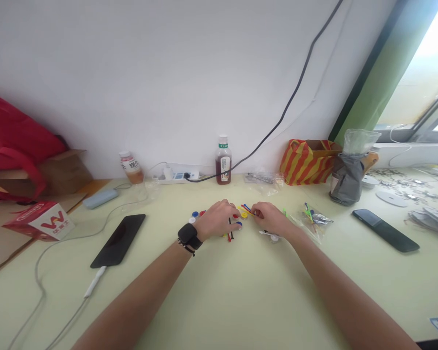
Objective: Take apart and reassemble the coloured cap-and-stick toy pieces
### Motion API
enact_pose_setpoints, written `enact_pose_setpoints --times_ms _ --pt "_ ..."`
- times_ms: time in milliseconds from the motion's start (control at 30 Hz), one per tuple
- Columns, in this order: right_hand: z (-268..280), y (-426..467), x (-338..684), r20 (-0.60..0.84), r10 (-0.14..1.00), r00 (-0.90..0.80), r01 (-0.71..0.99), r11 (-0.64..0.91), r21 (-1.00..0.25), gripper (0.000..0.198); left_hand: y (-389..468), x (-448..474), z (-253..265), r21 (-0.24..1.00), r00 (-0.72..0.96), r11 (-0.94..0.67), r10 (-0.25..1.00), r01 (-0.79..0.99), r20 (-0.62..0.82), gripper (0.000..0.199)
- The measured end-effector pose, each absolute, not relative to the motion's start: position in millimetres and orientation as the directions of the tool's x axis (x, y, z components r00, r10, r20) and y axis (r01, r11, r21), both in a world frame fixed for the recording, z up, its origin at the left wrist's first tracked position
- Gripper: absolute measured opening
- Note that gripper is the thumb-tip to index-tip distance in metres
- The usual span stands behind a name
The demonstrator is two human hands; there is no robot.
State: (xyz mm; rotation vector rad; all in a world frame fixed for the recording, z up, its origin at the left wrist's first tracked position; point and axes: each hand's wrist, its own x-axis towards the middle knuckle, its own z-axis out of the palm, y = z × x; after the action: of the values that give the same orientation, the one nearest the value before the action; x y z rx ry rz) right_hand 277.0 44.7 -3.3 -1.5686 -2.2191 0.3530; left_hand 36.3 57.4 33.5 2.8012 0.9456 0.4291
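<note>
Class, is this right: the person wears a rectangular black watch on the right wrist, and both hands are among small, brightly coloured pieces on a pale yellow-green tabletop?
Not quite: the head view shows the rectangular black watch on the left wrist, not the right. The left hand and right hand are indeed among the coloured pieces on the tabletop.

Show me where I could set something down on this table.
The widest bare patch of table lies between the left forearm and right forearm. Smaller ones lie between the black phone and left forearm, and between the right forearm and dark phone. It's crowded around the left hand and right hand, with coloured discs, and along the wall, with bottles and bags.
</note>
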Motion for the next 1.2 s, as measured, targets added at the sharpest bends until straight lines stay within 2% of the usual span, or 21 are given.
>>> enact_pose_setpoints --times_ms 167,267,367,433,500,633,867,933,1000,1100,1200 --pt "11.8 36.1 276.0 0.064 0.952 -0.300 0.821 0.292 -0.490 0.011 60.0 35.3 30.8 0.238 0.763 -0.788 0.613 0.568 0.205 0.022" --pt "20.9 37.4 287.0 0.058 0.960 -0.275 0.803 0.263 -0.535 0.007 59.9 35.3 31.1 0.233 0.770 -0.793 0.606 0.563 0.200 0.021" --pt "25.8 44.5 313.2 0.089 0.994 -0.058 0.899 0.091 -0.429 0.008 59.0 35.6 32.8 0.241 0.774 -0.794 0.603 0.559 0.193 0.021" --pt "25.5 48.6 332.3 0.048 0.994 0.097 0.945 -0.077 -0.317 0.008 58.2 35.7 34.9 0.246 0.773 -0.791 0.606 0.561 0.186 0.022" --pt "23.0 50.0 345.9 -0.018 0.988 0.156 0.957 -0.156 -0.244 0.009 57.5 35.6 37.3 0.248 0.772 -0.788 0.609 0.564 0.180 0.024" --pt "17.3 46.7 351.6 -0.074 0.986 0.152 0.961 -0.165 -0.221 0.011 57.5 34.7 39.9 0.258 0.758 -0.777 0.623 0.574 0.192 0.027" --pt "26.3 46.0 346.0 -0.051 0.992 0.113 0.955 -0.123 -0.269 0.007 55.3 33.5 46.6 0.328 0.708 -0.760 0.646 0.561 0.284 0.030" --pt "33.2 45.1 339.2 0.004 0.996 0.089 0.925 -0.082 -0.371 0.002 54.0 35.0 51.0 0.381 0.664 -0.741 0.668 0.553 0.336 0.030" --pt "40.0 41.8 325.9 0.064 0.996 0.055 0.810 -0.007 -0.586 0.008 52.9 37.9 54.9 0.449 0.615 -0.715 0.695 0.536 0.372 0.030" --pt "46.5 33.5 297.2 0.087 0.992 -0.090 0.412 0.116 -0.904 0.015 51.3 44.2 57.5 0.558 0.564 -0.682 0.721 0.472 0.403 0.032" --pt "48.2 25.7 270.2 0.103 0.963 -0.250 0.058 0.122 -0.991 0.020 49.1 49.9 57.2 0.614 0.559 -0.689 0.703 0.385 0.440 0.037"
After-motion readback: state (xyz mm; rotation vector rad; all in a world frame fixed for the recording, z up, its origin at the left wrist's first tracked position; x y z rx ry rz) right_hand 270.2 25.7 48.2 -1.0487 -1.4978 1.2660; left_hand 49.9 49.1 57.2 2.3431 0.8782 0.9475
